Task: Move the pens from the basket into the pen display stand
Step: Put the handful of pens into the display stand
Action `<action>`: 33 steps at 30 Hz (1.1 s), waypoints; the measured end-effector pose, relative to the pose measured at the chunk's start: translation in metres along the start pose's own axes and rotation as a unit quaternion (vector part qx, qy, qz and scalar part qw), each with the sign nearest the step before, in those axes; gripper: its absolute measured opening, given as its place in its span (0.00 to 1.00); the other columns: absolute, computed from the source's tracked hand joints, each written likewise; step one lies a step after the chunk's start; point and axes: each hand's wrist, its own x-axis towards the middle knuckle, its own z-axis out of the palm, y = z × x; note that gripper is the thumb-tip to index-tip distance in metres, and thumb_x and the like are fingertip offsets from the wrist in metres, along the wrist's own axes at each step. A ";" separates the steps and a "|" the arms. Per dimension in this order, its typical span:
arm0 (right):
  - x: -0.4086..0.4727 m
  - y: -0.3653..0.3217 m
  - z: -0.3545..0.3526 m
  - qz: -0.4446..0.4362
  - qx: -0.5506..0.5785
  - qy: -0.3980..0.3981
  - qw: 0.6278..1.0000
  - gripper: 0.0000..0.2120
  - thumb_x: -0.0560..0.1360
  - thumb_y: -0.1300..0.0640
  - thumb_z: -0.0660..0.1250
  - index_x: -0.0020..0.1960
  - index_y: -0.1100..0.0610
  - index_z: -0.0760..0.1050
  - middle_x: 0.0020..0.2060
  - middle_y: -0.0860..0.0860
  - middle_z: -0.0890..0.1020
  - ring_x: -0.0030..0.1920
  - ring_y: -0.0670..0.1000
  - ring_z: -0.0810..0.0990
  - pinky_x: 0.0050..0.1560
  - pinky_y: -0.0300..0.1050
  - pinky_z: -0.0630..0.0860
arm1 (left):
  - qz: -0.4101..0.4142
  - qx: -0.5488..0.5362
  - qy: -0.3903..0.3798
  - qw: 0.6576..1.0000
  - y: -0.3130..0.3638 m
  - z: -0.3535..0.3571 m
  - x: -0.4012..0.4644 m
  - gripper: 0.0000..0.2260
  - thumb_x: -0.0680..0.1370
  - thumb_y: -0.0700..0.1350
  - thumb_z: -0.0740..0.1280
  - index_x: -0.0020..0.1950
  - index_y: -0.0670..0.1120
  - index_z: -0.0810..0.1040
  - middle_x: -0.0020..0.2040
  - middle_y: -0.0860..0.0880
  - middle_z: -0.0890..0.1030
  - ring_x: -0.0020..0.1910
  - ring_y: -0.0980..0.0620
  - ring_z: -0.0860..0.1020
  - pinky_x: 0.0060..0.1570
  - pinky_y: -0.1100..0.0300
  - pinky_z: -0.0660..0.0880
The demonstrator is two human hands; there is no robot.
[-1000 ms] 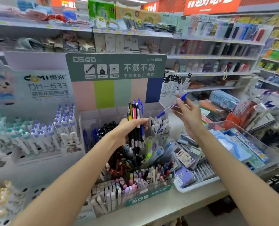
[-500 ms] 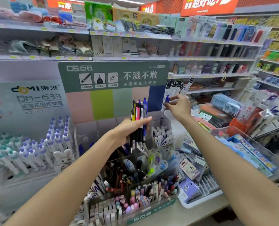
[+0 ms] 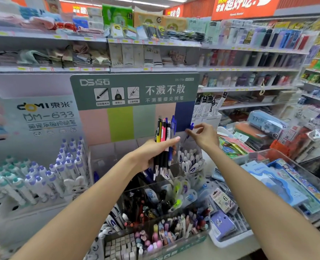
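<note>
Pens (image 3: 163, 145) are standing upright in a bundle, tips down, in the left hand (image 3: 151, 153), whose fingers are curling round their barrels. They are hanging above the stand (image 3: 136, 147), in front of its striped backboard. Right hand (image 3: 204, 136) is pinching a single blue pen (image 3: 190, 129) between thumb and fingertips, just right of the bundle, over the stand's far right compartment holding white-capped pens (image 3: 190, 162).

At the frame's centre the left hand (image 3: 151, 152) grips a bunch of pens (image 3: 163, 145) upright. Just right of it, the right hand (image 3: 205, 136) pinches a blue pen (image 3: 190, 128) above the clear display stand (image 3: 106, 156), before the green sign (image 3: 134, 91).
</note>
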 end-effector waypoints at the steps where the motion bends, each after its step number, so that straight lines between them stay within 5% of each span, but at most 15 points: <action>1: -0.002 -0.004 -0.003 0.003 0.010 0.017 1.000 0.22 0.72 0.39 0.68 0.56 0.56 0.76 0.46 0.51 0.79 0.47 0.52 0.77 0.44 0.43 0.69 | 0.003 0.007 0.002 1.000 0.000 0.000 0.001 0.15 0.73 0.58 0.71 0.39 0.46 0.79 0.33 0.50 0.80 0.31 0.54 0.77 0.32 0.62 0.76; 3: -0.010 -0.016 -0.012 0.031 0.115 0.020 0.993 0.23 0.74 0.39 0.65 0.56 0.59 0.75 0.43 0.51 0.77 0.43 0.50 0.75 0.43 0.43 0.69 | 0.003 0.015 -0.001 1.000 -0.002 0.000 0.002 0.16 0.72 0.59 0.70 0.40 0.46 0.79 0.33 0.50 0.80 0.31 0.53 0.78 0.34 0.61 0.76; 5: -0.023 -0.031 -0.025 0.053 0.251 -0.081 0.963 0.23 0.76 0.40 0.63 0.55 0.60 0.77 0.39 0.51 0.77 0.37 0.48 0.74 0.39 0.41 0.70 | 0.000 0.019 -0.010 1.000 -0.002 0.003 0.001 0.16 0.73 0.59 0.70 0.42 0.46 0.78 0.33 0.50 0.80 0.31 0.53 0.78 0.35 0.61 0.77; 7: -0.038 -0.039 -0.037 0.028 0.240 -0.202 0.949 0.20 0.75 0.39 0.63 0.52 0.56 0.78 0.39 0.50 0.77 0.37 0.48 0.74 0.39 0.40 0.71 | 0.000 0.014 -0.016 1.000 -0.002 0.010 -0.001 0.14 0.73 0.56 0.71 0.44 0.45 0.78 0.32 0.51 0.80 0.31 0.54 0.78 0.32 0.62 0.76; 9: -0.047 -0.039 -0.042 -0.013 0.189 -0.244 0.951 0.17 0.75 0.41 0.65 0.52 0.54 0.79 0.36 0.50 0.76 0.36 0.47 0.73 0.38 0.37 0.71 | 0.003 0.009 -0.021 1.000 -0.001 0.018 0.000 0.15 0.73 0.55 0.72 0.47 0.44 0.78 0.34 0.51 0.81 0.33 0.53 0.79 0.32 0.62 0.76; 15: -0.050 -0.038 -0.055 -0.045 0.216 -0.194 0.956 0.15 0.75 0.51 0.69 0.54 0.61 0.82 0.39 0.55 0.82 0.36 0.45 0.77 0.40 0.36 0.76 | 0.023 0.001 -0.038 0.999 0.007 0.030 -0.002 0.13 0.75 0.55 0.69 0.52 0.47 0.79 0.36 0.54 0.84 0.33 0.59 0.81 0.33 0.64 0.76; 19: -0.046 -0.037 -0.068 -0.052 0.251 -0.175 0.951 0.08 0.76 0.57 0.68 0.47 0.61 0.81 0.31 0.49 0.80 0.30 0.41 0.78 0.35 0.32 0.76 | 0.026 -0.023 -0.030 0.999 0.007 0.028 -0.002 0.13 0.76 0.54 0.68 0.53 0.46 0.81 0.40 0.51 0.85 0.35 0.56 0.82 0.34 0.64 0.77; 23: -0.028 -0.035 -0.075 0.003 0.361 -0.017 0.932 0.07 0.78 0.59 0.65 0.50 0.62 0.79 0.33 0.50 0.78 0.31 0.43 0.77 0.33 0.31 0.75 | 0.021 -0.091 -0.041 0.995 0.006 0.017 -0.003 0.07 0.77 0.45 0.68 0.53 0.45 0.79 0.52 0.48 0.85 0.47 0.54 0.84 0.46 0.59 0.80; 26: -0.012 -0.026 -0.072 0.016 0.342 0.113 0.933 0.06 0.78 0.58 0.65 0.48 0.60 0.78 0.33 0.48 0.78 0.28 0.41 0.76 0.35 0.32 0.77 | 0.014 -0.123 -0.046 0.991 0.005 0.008 -0.006 0.04 0.77 0.41 0.67 0.52 0.46 0.77 0.50 0.49 0.85 0.46 0.54 0.84 0.40 0.60 0.80; 33: 0.000 -0.018 -0.033 -0.010 0.180 0.083 0.980 0.09 0.73 0.56 0.72 0.48 0.61 0.83 0.40 0.56 0.85 0.41 0.55 0.84 0.51 0.56 0.80 | 0.013 -0.106 -0.074 0.992 0.001 -0.005 -0.011 0.08 0.77 0.39 0.67 0.55 0.46 0.80 0.45 0.50 0.85 0.40 0.56 0.82 0.39 0.61 0.79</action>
